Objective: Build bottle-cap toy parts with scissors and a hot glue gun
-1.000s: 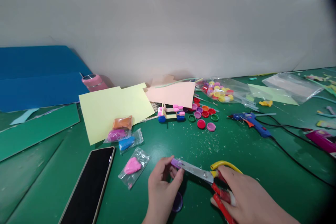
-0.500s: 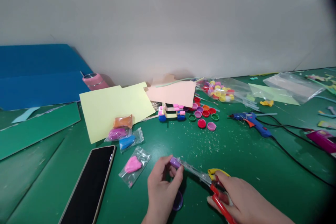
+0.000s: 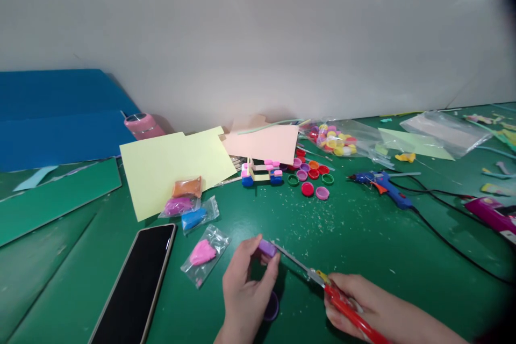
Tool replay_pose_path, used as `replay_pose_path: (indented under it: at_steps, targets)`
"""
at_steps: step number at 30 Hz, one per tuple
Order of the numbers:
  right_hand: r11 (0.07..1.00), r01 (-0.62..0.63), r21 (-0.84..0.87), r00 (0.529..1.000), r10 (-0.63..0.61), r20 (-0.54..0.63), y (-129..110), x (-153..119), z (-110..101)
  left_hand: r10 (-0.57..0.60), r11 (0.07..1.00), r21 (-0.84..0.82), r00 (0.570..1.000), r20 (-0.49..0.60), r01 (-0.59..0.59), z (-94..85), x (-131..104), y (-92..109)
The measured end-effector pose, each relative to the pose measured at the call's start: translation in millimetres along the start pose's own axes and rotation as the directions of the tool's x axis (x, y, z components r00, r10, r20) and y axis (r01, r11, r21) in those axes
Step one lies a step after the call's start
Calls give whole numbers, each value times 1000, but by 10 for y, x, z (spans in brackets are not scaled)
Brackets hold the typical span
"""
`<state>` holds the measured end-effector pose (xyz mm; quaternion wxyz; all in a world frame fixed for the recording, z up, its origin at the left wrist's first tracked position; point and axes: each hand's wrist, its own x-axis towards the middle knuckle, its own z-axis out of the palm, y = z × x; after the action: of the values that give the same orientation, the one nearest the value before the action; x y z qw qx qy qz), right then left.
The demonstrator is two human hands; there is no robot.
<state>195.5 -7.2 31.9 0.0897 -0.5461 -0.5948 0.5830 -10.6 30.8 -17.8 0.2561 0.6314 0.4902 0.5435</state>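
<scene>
The purple piece (image 3: pixel 266 248) sits above the counter (image 3: pixel 189 312), pinched between the thumb and fingers of the left hand (image 3: pixel 248 285), and that grip looks tight but rests on a small bit of surface. The right hand (image 3: pixel 355 301) has its grip wrapped round the red handle of the scissors (image 3: pixel 316 275), whose narrow tip points at the piece's far end — whether it touches, I cannot tell. The clearest danger is to the left fingertips: they lie so near the tip that a slip along a smooth face could drive the metal into skin. Pressing too hard could also twist the piece out of the pinch, and it might then drop by the purple ring (image 3: pixel 272 307) lying beside the left hand. A piece this small could split, too, if the force came at one edge — and pale specks (image 3: pixel 306 253) scattered nearby could hide any fragments
</scene>
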Motion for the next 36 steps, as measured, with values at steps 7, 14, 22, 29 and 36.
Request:
replay_pose_path:
  at_steps: [7, 14, 22, 29, 36]
  targets:
    - [926, -223, 303, 975, 210, 75, -84, -23, -32, -125, 988, -98, 991, -45, 120, 15, -30, 12]
    - [969, -62, -240, 957, -11, -291, -138, -44, -50, -534, 733, -421, 836, 130, 534, 5, 67, 111]
    - [923, -55, -382, 948, -72, -309, -64, -7, -27, -580, 633, -491, 787, 211, 598, 12, 96, 172]
    - [914, -64, -402, 950, -68, -305, -99, 10, -25, -574, 632, -481, 784, 237, 608, 15, 112, 173]
    - [923, -36, -384, 955, -82, -286, -125, 38, -24, -540, 623, -507, 796, 272, 596, 43, 75, 112]
